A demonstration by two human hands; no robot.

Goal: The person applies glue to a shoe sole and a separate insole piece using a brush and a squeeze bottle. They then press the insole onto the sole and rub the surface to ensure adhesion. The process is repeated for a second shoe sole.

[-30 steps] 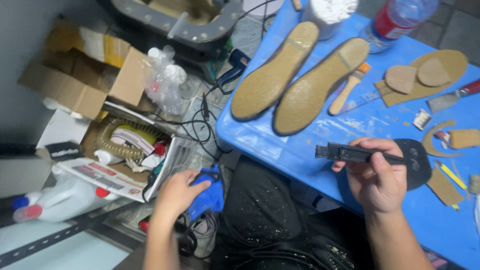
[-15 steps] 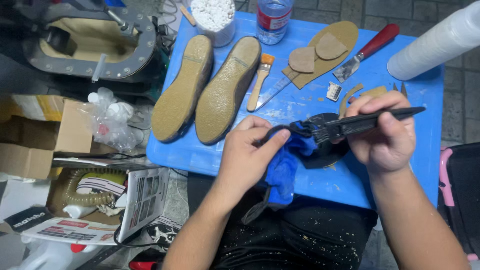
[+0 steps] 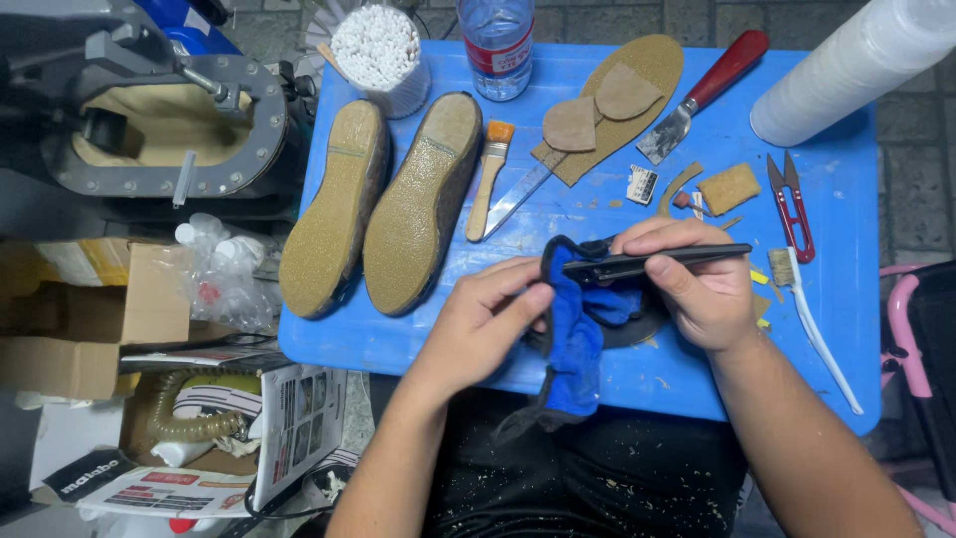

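Note:
My left hand (image 3: pixel 490 321) pinches a blue cloth (image 3: pixel 576 344) with a dark edge, bunched against a long black flat tool (image 3: pixel 652 263). My right hand (image 3: pixel 700 286) grips that black tool level over the front of the blue table (image 3: pixel 398 344). A dark round piece (image 3: pixel 629 329) lies under the cloth and is mostly hidden. Two tan shoe soles (image 3: pixel 383 204) lie upside down just left of my hands.
On the table: a small brush (image 3: pixel 487 174), a knife (image 3: pixel 518 197), a red-handled scraper (image 3: pixel 702 92), cork sole pieces (image 3: pixel 607 105), red snips (image 3: pixel 790 204), a white toothbrush (image 3: pixel 817 324), a water bottle (image 3: pixel 496 45), a cup of white sticks (image 3: pixel 378 50), a white roll (image 3: pixel 861 65). Left: grey machine (image 3: pixel 159 120), boxes (image 3: pixel 90 319).
My left hand came up from the clutter at lower left with the blue cloth to the black tool. The view swung right, over the table.

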